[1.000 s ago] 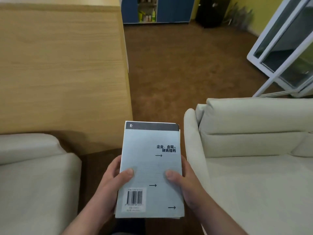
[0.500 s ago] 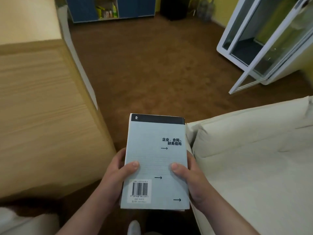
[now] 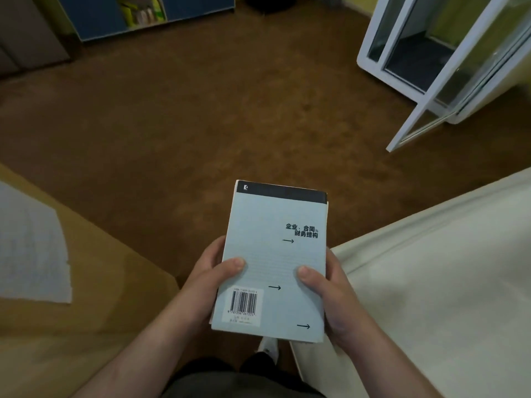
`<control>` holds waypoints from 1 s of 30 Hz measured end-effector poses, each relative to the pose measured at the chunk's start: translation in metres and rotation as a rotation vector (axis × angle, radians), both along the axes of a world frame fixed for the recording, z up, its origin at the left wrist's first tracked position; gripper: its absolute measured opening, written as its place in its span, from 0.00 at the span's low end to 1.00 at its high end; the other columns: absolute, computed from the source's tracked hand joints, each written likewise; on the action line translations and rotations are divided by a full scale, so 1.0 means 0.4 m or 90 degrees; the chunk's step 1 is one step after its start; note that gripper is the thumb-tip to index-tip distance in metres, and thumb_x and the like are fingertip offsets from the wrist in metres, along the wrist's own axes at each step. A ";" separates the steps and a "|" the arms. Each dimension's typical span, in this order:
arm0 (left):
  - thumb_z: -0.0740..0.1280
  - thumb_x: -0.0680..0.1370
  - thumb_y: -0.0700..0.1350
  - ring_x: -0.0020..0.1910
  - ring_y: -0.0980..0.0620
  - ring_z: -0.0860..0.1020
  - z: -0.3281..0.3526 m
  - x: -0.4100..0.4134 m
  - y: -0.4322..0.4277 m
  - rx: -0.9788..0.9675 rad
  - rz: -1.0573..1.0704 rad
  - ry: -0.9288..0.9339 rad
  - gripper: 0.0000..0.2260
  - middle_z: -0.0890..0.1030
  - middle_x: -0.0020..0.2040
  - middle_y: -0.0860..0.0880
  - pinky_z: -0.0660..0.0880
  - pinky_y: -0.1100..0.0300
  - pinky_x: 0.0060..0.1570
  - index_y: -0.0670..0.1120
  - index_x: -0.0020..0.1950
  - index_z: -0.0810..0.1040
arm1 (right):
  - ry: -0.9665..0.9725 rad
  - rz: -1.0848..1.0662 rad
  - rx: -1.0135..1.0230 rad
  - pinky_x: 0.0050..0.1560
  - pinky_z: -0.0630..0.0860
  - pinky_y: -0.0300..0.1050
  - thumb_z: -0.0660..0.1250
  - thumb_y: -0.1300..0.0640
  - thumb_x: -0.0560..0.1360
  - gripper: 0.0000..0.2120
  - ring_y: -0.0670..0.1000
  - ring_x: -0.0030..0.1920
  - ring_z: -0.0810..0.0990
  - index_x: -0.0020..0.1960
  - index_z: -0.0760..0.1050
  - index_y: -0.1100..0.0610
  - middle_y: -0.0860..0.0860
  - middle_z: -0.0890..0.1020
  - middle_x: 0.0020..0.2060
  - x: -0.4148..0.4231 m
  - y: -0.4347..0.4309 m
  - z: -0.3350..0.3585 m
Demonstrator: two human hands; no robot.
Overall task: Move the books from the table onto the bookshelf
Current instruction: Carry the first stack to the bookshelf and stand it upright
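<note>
A pale blue book (image 3: 273,254) with a black top band, dark printed characters, small arrows and a barcode sticker is held flat in front of me, back cover up. My left hand (image 3: 207,280) grips its left edge with the thumb on the cover. My right hand (image 3: 327,291) grips its right edge the same way. The wooden table (image 3: 94,297) lies at lower left, beside the book. A white glass-door cabinet (image 3: 442,61) with its door swung open stands at upper right.
A white sheet of paper (image 3: 31,251) lies on the table at left. A cream sofa (image 3: 436,282) fills the lower right. Brown carpet (image 3: 215,110) stretches ahead. A blue cabinet (image 3: 100,18) with bottles stands at the far wall. My shoe (image 3: 268,347) shows below the book.
The view has swung right and forward: the table slid off to the lower left, the left sofa left view, and the white cabinet came nearer. Both hands keep the same hold on the book.
</note>
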State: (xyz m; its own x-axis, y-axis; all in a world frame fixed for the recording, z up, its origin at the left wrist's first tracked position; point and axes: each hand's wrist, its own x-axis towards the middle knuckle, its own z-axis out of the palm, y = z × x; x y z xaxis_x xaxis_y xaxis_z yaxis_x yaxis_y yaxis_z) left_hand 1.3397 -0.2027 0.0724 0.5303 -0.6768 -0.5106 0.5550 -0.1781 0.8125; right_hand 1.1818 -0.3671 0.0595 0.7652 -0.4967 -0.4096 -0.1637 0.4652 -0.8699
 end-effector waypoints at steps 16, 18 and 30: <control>0.71 0.68 0.44 0.45 0.44 0.87 -0.075 0.377 -0.436 0.010 -0.154 0.029 0.28 0.86 0.55 0.41 0.83 0.55 0.37 0.45 0.68 0.73 | 0.059 -0.137 0.030 0.54 0.83 0.61 0.86 0.40 0.51 0.52 0.61 0.57 0.86 0.72 0.71 0.50 0.55 0.85 0.60 0.296 -0.331 -0.029; 0.75 0.64 0.48 0.47 0.42 0.87 -0.090 0.461 -0.465 0.011 -0.160 0.036 0.33 0.86 0.56 0.41 0.83 0.54 0.39 0.46 0.69 0.73 | 0.073 -0.138 0.036 0.54 0.83 0.60 0.86 0.38 0.49 0.56 0.60 0.57 0.86 0.72 0.70 0.50 0.54 0.85 0.61 0.376 -0.363 -0.033; 0.74 0.68 0.50 0.58 0.39 0.84 -0.098 1.024 -0.484 0.017 -0.065 0.090 0.31 0.84 0.62 0.45 0.82 0.42 0.53 0.51 0.71 0.71 | 0.110 -0.005 0.072 0.48 0.84 0.52 0.83 0.46 0.56 0.47 0.58 0.56 0.87 0.73 0.69 0.50 0.52 0.86 0.59 1.000 -0.489 -0.031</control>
State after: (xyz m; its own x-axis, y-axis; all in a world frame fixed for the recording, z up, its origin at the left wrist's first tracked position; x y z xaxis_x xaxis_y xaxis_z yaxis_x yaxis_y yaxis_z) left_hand 1.7493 -0.3963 0.0332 0.3814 -0.7082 -0.5942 0.6418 -0.2598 0.7215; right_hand 1.5818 -0.5629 0.0472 0.6747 -0.4458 -0.5883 -0.3020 0.5605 -0.7711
